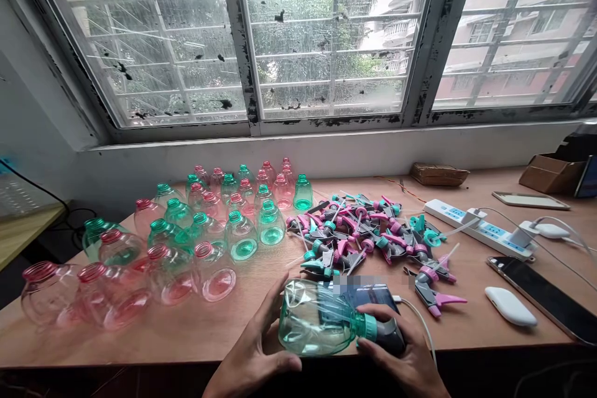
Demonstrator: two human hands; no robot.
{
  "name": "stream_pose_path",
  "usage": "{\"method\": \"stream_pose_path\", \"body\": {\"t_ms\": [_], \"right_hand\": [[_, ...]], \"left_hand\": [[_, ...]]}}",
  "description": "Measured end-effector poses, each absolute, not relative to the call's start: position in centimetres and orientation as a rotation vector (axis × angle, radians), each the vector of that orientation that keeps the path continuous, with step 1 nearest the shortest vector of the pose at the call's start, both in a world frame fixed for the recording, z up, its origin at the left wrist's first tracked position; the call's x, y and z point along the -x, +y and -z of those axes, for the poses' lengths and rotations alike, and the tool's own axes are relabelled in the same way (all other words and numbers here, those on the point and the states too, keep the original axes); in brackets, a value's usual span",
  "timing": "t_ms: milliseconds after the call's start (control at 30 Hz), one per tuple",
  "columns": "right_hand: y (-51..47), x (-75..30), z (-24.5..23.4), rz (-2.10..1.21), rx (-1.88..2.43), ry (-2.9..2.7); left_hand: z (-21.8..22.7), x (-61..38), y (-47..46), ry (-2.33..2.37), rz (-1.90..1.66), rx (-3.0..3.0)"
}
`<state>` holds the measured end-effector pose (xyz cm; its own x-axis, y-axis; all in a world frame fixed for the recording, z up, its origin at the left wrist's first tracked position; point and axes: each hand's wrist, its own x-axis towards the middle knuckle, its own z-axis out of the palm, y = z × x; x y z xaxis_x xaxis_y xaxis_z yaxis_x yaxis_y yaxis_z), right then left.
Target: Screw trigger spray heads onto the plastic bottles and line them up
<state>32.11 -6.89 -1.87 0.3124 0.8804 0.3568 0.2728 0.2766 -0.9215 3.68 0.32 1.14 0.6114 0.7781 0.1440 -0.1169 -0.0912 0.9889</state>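
Note:
A clear green spray bottle (pixel 317 317) lies sideways between my two hands at the table's front edge. My left hand (pixel 263 339) is wrapped round its base end. Fingers of my right hand (pixel 401 342) close on the grey spray head (pixel 390 334) and its green collar (pixel 370 327), which sits on the bottle's neck. Behind the bottle lies a phone (pixel 377 295) with a white cable plugged into it, partly hidden by the bottle. Beyond that is a heap of pink, green and grey spray heads (pixel 349 230) with thin tubes.
Several open green and red-pink bottles (pixel 242 236) stand in rows at the left. A white power strip (pixel 480 230) with chargers lies at the right, near a dark phone (pixel 545 295) and a white earbud case (pixel 510 306). A brown packet (pixel 439 175) rests by the window wall.

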Motion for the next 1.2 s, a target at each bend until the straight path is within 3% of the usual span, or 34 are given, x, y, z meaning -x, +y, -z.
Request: {"method": "stream_pose_path", "body": {"t_ms": [533,767,1000,1200], "right_hand": [[-6.3,-33.6,3.2,-0.563,1.248,-1.425],[-6.8,-32.3,2.3,-0.523,1.286,-1.282],[-6.9,-32.0,1.9,-0.536,1.278,-1.256],[-6.9,-32.1,1.9,-0.563,1.276,-1.228]], "left_hand": [[-1.3,-3.5,0.4,0.553,-0.817,-1.579],[-0.4,-3.6,0.3,0.597,-0.851,-1.622],[-2.3,-4.0,0.2,0.549,-0.802,-1.560],[-0.7,-3.5,0.3,0.504,-0.793,-1.564]]}}
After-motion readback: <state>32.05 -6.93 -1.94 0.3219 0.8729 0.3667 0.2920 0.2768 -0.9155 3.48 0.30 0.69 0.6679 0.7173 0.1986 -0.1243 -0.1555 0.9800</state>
